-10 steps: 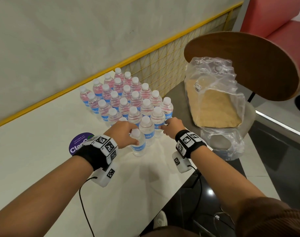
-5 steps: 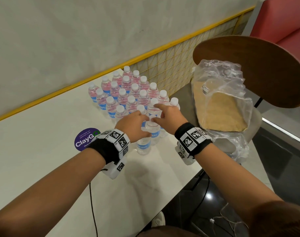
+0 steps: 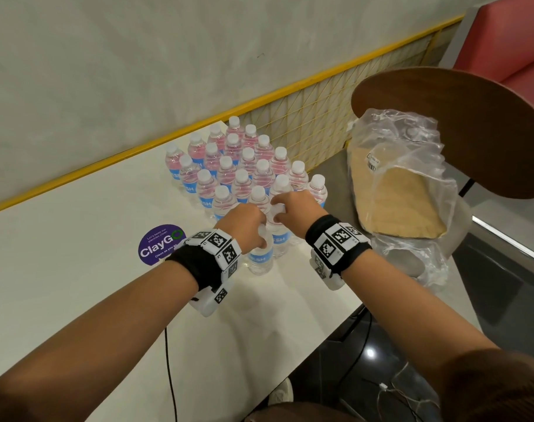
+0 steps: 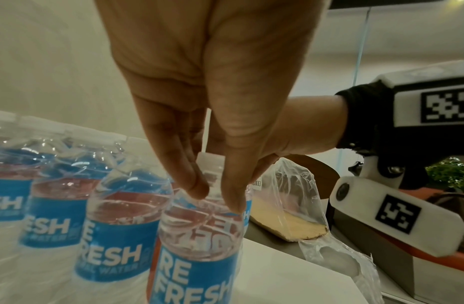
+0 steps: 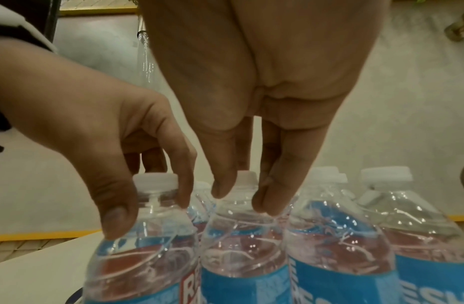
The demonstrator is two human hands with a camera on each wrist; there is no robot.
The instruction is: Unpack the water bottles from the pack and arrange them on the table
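Note:
Several clear water bottles [image 3: 244, 172] with white caps and blue labels stand in rows on the white table [image 3: 77, 269] by the wall. My left hand [image 3: 253, 231] pinches the neck of the nearest bottle [image 3: 261, 260], which stands alone in front. In the left wrist view the left hand [image 4: 217, 195] has thumb and fingers just under that bottle's cap [image 4: 210, 162]. My right hand [image 3: 282, 210] grips the neck of the bottle beside it [image 3: 279, 242]. The right wrist view shows the right hand [image 5: 235, 197] curled round that bottle [image 5: 241, 246], with the left hand [image 5: 147, 205] next to it.
The torn plastic pack [image 3: 396, 190] with its cardboard tray lies on a chair seat to the right, before a round wooden chair back [image 3: 472, 126]. A purple sticker [image 3: 160, 243] is on the table left of my hands. The table edge [image 3: 335, 327] runs close on the right.
My right hand has moved left from the front-right bottle onto the neck of the bottle beside the nearest one. My left hand stays on the nearest bottle.

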